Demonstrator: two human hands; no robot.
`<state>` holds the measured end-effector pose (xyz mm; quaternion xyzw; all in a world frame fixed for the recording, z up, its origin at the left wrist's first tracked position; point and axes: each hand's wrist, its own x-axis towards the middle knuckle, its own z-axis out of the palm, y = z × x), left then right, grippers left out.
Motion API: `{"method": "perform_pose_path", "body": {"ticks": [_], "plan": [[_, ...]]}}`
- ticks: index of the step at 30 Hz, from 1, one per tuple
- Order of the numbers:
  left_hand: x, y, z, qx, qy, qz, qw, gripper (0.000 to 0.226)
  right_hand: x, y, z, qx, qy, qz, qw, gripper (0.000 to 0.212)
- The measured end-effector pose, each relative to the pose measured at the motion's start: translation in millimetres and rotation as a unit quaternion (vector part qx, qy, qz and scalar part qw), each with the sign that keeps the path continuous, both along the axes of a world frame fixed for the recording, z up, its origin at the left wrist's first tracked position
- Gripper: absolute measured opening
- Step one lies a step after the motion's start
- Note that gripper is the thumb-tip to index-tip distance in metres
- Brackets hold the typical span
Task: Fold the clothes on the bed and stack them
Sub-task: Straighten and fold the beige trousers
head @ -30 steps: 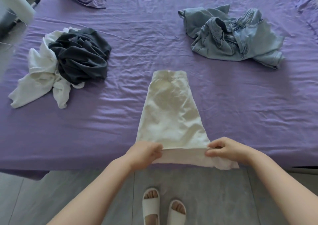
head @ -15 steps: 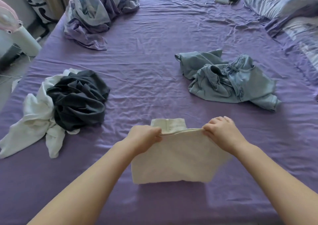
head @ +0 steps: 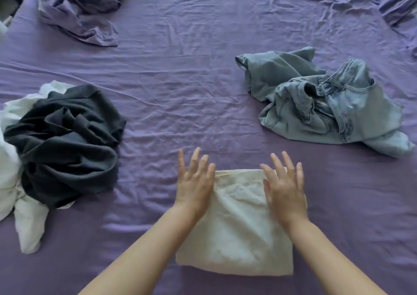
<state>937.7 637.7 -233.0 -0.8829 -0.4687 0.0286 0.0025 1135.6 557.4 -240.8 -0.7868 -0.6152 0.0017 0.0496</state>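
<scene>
The cream garment (head: 237, 227), now released from both pinches, is laid folded near the bed's (head: 203, 80) near edge; denim (head: 316, 105) and a dark heap (head: 65, 136) are left aside; left hand (head: 194, 182) and right hand (head: 284, 188) are spread flat, fingers straight

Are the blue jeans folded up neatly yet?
No, the blue jeans lie crumpled in a heap on the purple bed sheet.

One folded cream garment (head: 237, 227), three crumpled clothes: white (head: 27, 222), dark (head: 65, 143), denim (head: 327, 107), perhaps more.
</scene>
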Motion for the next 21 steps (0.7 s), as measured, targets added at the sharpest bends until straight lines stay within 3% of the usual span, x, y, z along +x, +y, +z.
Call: {"method": "perform_pose_path", "body": {"ticks": [2,5,9,16,21], "plan": [[4,-35,-6,-0.035,-0.066,0.004,0.997,0.051,-27,-26,-5,0.043,0.08,0.027,0.995,0.034],[5,-75,-16,-0.048,-0.093,-0.041,0.994,0.049,-50,-51,-19,-0.038,0.131,0.064,0.989,0.052],[-8,-72,-43,-0.105,-0.054,0.033,0.992,0.063,-42,-48,-34,-0.102,0.109,0.06,0.987,0.059],[-14,-65,-86,-0.071,-0.053,0.005,0.996,0.069,-41,-43,-68,-0.064,0.1,0.066,0.991,0.05],[-11,-63,-81,-0.06,-0.044,0.005,0.997,0.066,-43,-40,-66,-0.074,0.098,0.066,0.99,0.055]]}}
